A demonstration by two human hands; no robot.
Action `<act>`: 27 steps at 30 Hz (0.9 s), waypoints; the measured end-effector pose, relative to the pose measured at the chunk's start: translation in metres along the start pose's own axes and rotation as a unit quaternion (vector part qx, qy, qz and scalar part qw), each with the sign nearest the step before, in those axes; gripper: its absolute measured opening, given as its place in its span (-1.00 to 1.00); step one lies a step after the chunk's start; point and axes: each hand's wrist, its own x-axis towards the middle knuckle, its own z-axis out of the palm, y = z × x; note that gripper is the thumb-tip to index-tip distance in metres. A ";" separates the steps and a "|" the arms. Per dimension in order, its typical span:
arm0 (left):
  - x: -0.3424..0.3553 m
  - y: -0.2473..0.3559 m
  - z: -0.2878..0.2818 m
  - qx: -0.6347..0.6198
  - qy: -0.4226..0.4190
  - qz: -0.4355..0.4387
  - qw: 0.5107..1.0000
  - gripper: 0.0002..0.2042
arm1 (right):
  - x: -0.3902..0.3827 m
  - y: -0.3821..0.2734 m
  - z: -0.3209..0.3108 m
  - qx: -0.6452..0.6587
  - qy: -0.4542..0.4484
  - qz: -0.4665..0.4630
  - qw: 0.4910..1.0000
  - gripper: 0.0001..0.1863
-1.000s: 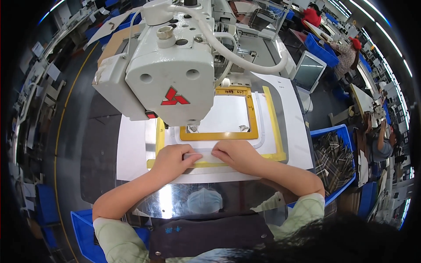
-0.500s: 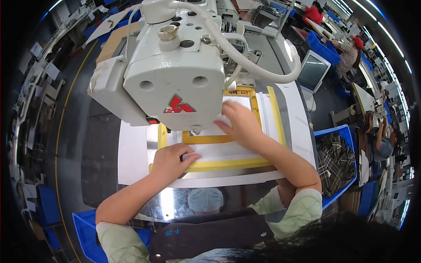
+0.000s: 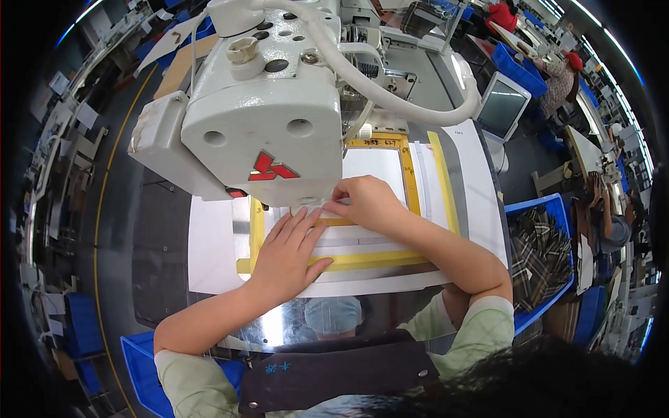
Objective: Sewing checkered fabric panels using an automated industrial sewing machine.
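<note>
In the middle of the frame a yellow rectangular frame [image 3: 412, 182] lies around a white panel [image 3: 373, 164], its left part hidden beneath the large white sewing machine head [image 3: 258, 125] that fills the upper centre. The left hand [image 3: 287, 252], left of centre, is flat and palm down, its fingers spread; the fingertips reach the lower edge of the yellow frame, just under the machine head, and it grips nothing. The right hand [image 3: 368, 203], at the centre, is curled, with the thumb drawn toward the bent fingers close to the left fingertips; whether anything is pinched between them I cannot tell. Strips of yellow tape [image 3: 447, 188] border the work to the right and below, over white paper [image 3: 210, 240] that shows at both sides. A thick white hose [image 3: 418, 111] loops from the top of the machine toward the upper right, where a grey-screened monitor [image 3: 503, 106] stands tilted. At the right, a blue bin [image 3: 567, 277] holds dark plaid fabric pieces [image 3: 535, 256]; another blue bin [image 3: 143, 366] sits at the lower left. A co-worker in a red cap [image 3: 557, 82] is at the upper right.
</note>
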 end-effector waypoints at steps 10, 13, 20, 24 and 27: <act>0.011 0.000 0.003 0.009 -0.052 -0.025 0.998 -0.43 | -0.014 0.009 -0.015 -0.061 0.032 0.034 0.997 -0.66; 0.008 -0.003 0.005 0.007 -0.035 -0.019 0.999 -0.38 | -0.034 0.030 -0.035 -0.052 0.039 0.087 0.994 -0.64; 0.008 -0.003 0.006 0.007 -0.025 -0.008 1.000 -0.38 | -0.054 0.050 -0.049 -0.012 0.067 0.153 0.986 -0.62; 0.007 -0.001 0.006 0.001 -0.027 -0.029 0.999 -0.38 | -0.059 0.048 -0.045 0.000 0.096 0.167 0.981 -0.60; 0.006 0.000 0.008 0.006 -0.020 -0.023 1.000 -0.38 | -0.059 0.052 -0.047 0.043 0.099 0.177 0.978 -0.63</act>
